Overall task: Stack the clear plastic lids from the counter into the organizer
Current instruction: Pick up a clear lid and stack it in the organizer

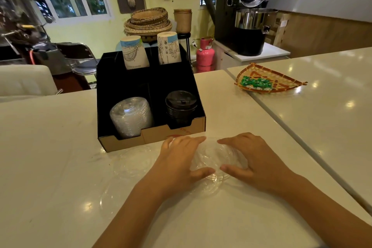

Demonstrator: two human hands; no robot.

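A small pile of clear plastic lids lies on the white counter just in front of the black organizer. My left hand and my right hand cup this pile from both sides, fingers curved around its rim. More clear lids lie flat on the counter: one left of my left hand, another nearer me. The organizer's front left compartment holds a stack of clear lids lying on its side. Its front right compartment holds black lids.
Two stacks of paper cups stand upside down in the organizer's back compartments. A woven tray with green packets sits on the adjoining counter to the right. A seam runs between the two counters.
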